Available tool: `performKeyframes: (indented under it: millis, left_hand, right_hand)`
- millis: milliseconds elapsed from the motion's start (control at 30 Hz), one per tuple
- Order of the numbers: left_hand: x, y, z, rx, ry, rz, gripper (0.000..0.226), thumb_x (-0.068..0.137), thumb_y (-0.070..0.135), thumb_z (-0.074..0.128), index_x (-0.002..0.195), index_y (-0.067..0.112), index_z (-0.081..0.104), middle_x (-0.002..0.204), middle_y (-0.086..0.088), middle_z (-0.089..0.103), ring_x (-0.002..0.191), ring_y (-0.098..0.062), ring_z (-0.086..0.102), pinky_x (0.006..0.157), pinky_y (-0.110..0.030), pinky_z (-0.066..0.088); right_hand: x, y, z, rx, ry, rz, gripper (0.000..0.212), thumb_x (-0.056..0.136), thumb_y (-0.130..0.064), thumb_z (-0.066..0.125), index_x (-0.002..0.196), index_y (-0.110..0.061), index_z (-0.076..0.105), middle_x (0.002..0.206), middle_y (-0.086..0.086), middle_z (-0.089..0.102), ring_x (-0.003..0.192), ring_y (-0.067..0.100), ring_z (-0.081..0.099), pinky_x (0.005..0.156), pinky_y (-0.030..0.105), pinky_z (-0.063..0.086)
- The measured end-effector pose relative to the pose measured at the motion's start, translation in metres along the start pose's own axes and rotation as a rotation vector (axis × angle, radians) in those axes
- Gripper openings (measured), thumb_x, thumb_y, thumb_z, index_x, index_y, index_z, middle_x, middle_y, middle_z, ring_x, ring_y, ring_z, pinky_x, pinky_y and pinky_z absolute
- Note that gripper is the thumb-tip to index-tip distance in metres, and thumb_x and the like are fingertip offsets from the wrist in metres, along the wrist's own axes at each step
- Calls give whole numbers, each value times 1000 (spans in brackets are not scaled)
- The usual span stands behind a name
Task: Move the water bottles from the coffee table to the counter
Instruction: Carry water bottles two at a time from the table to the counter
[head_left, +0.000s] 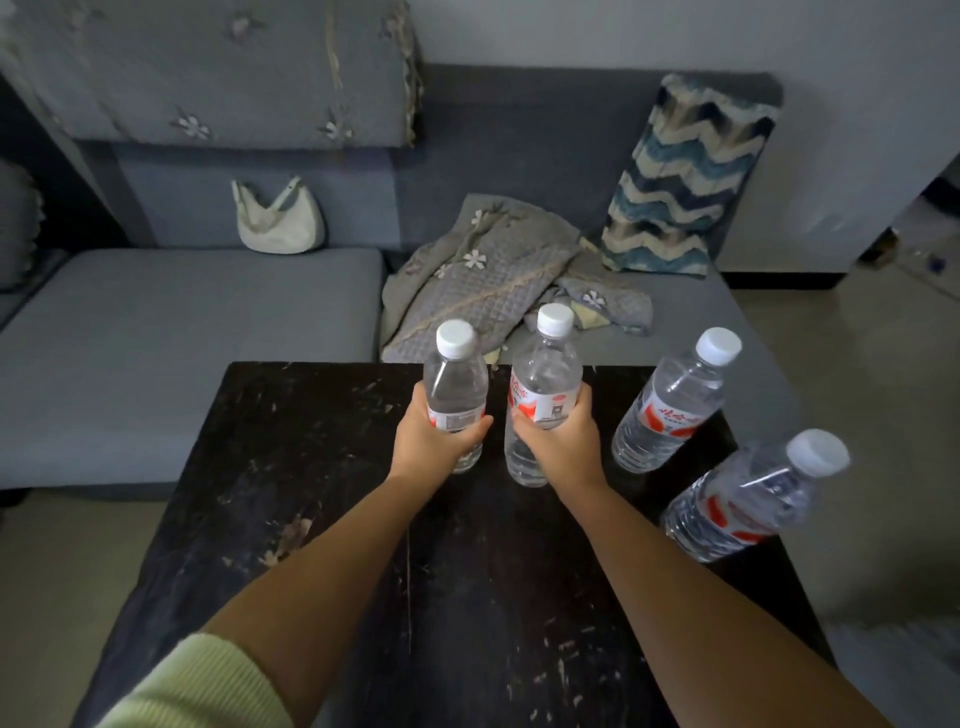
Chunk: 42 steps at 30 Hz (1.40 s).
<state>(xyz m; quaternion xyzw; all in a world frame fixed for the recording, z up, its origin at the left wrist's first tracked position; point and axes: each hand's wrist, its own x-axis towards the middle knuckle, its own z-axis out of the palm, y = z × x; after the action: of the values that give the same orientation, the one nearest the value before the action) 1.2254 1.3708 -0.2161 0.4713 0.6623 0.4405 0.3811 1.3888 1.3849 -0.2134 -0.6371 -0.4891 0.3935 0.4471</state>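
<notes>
Head view: 4 clear water bottles with white caps stand on a dark, scuffed coffee table (322, 519). The left hand (434, 441) is wrapped around the lower half of the first bottle (456, 395), fingers clamped on its label, near the table's far edge and about midway along it. The right hand (558, 441) grips the second bottle (545, 384) just beside the first, fingers closed round its red and white label; the 2 held bottles stand upright and close together without touching. Whether their bases rest on the table or are lifted slightly cannot be told. A third bottle (670, 410) stands free near the far right corner, and a fourth bottle (743, 509) stands at the right edge, nearer the camera. A pale green sleeve (202, 691) covers the left upper arm. Beyond the table is a grey sofa (156, 338) with a white handbag (278, 221), a crumpled grey quilted blanket (483, 280) and a zigzag-patterned cushion (685, 182) on it.
</notes>
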Motion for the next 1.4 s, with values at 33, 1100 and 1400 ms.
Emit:
performKeyframes:
  millis: [33, 1100, 1400]
  left_hand:
    - [-7, -3, -2, 2, -8, 0, 54, 62, 31, 87, 94, 48, 47, 90, 24, 63, 81, 23, 57, 62, 3, 42]
    - [-311, -21, -50, 449, -755, 143, 61, 65, 39, 84, 111, 29, 45, 91, 17, 54, 83, -4, 54, 70, -19, 38]
    - [-472, 4, 46, 486, -1095, 282, 62, 69, 36, 83, 119, 18, 50, 108, 1, 62, 98, -19, 60, 83, -28, 44]
  right_hand:
    - [-6, 3, -2, -7, 6, 7, 64, 71, -24, 84, 118, -31, 42, 96, -20, 54, 90, -1, 55, 78, 15, 42]
    - [-418, 48, -118, -83, 481, 436, 65, 73, -32, 80, 125, -19, 42, 102, -6, 58, 87, 7, 59, 64, 17, 42]
    - [-591, 88, -233, -39, 810, 537, 50, 73, -30, 82, 109, -20, 47, 89, -6, 60, 75, 6, 58, 65, 19, 43]
